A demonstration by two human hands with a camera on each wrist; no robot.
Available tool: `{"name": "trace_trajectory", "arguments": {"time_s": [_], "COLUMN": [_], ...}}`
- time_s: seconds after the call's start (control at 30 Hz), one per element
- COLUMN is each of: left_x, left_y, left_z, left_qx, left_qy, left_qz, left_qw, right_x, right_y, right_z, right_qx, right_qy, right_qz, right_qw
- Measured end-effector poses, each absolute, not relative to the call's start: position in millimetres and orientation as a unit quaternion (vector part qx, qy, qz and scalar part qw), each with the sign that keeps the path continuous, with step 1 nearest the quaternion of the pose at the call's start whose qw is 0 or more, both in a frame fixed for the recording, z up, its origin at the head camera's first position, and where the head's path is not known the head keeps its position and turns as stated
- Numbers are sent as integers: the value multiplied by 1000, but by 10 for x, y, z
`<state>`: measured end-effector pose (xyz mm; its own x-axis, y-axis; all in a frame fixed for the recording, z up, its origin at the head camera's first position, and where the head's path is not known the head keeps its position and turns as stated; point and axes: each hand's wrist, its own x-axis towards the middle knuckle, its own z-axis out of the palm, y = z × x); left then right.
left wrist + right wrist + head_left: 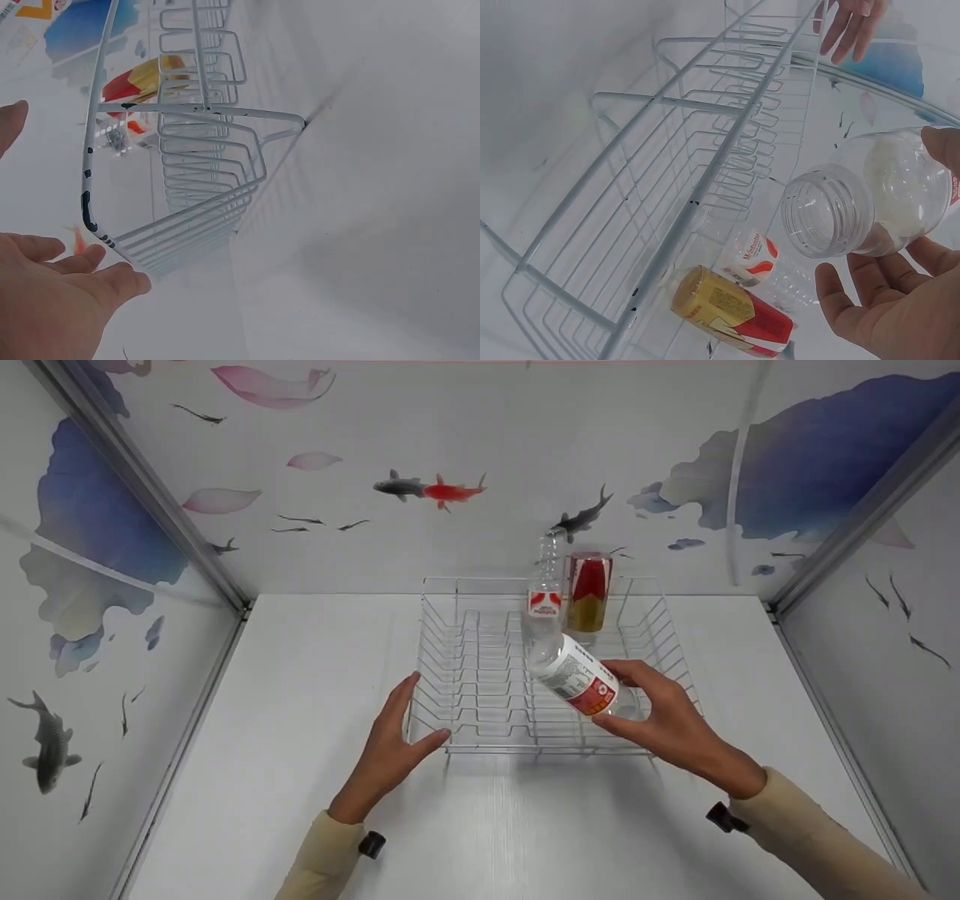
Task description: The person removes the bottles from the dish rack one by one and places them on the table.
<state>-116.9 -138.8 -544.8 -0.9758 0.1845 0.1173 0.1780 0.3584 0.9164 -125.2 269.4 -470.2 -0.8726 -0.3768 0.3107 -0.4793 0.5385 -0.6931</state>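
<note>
Over the right part of a white wire rack, my right hand grips a clear plastic jar with a white and red label. The jar is tilted, and its uncapped threaded mouth shows in the right wrist view. My left hand is at the rack's front left corner, fingers and thumb spread around it, fingertips right at the rim. Inside the rack stand a clear plastic bottle with a red and white label and a red and gold can, side by side at the back.
The rack sits on a white table, close to the back wall. Side panels painted with fish and blue shapes enclose the table at left and right. Wire dividers run along inside the rack.
</note>
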Motion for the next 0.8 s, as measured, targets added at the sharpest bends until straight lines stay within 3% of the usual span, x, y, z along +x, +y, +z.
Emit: {"name": "trace_trajectory", "arguments": {"time_s": [0.8], "left_x": [-1154], "left_y": [-1346], "left_z": [-5272], "left_qx": [169], "left_qy": [834], "left_qz": [526], "left_qw": [5], "right_x": [-1240], "right_y": [2671], "right_z": [-4692], "right_qx": [273], "right_qy": [-873], "right_qz": [400], "right_qw": [48]}}
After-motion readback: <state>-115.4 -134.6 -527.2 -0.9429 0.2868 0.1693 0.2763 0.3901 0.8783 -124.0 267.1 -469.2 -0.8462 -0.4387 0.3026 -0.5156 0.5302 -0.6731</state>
